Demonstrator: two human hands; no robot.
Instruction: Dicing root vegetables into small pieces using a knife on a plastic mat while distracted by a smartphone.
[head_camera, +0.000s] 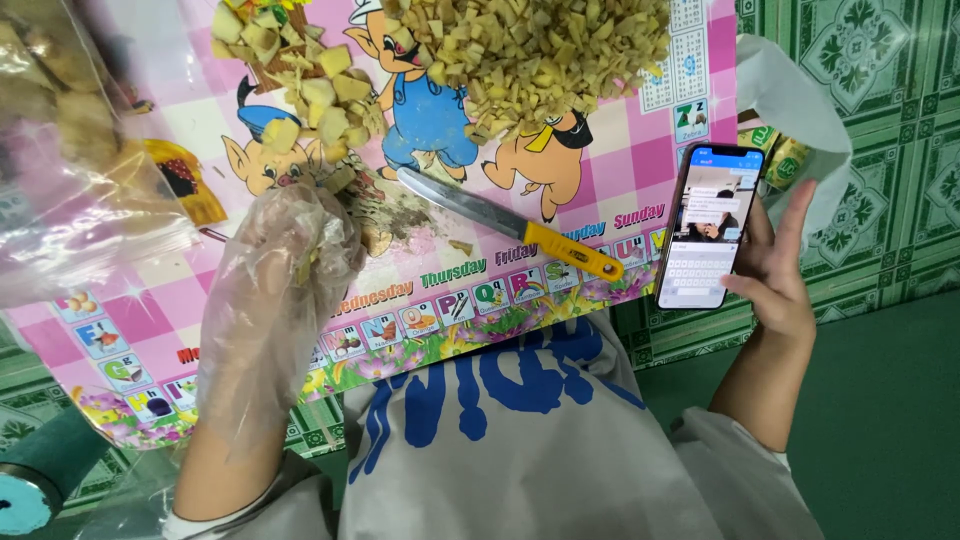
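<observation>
the left hand wears a loose, clear plastic glove and is curled into a loose fist over the pink checked mat, its fingers closed around what looks like a few pale yellow scraps; how firmly it grips them cannot be told through the crinkled plastic. the right hand is bare and raised off the right edge of the mat, holding a smartphone upright with its lit screen toward the camera, the thumb laid across the lower part of the screen and the other fingers spread up behind the phone's far edge. between the two hands a knife lies flat on the mat, touched by neither hand, its grey blade pointing up and left toward the gloved hand and its yellow handle pointing down and right toward the phone. just above the gloved hand sits a loose heap of larger yellow chunks, and near the top of the mat, to the right of that, a much bigger pile of finely chopped yellow pieces. some brownish peel and crumbs lie on the mat just beside the gloved hand, at the tip of the blade. at the far left a clear plastic bag holding pale lumps overlaps the mat's edge. the mat rests on a green patterned surface, and the person's grey top with blue lettering fills the bottom of the view.
</observation>
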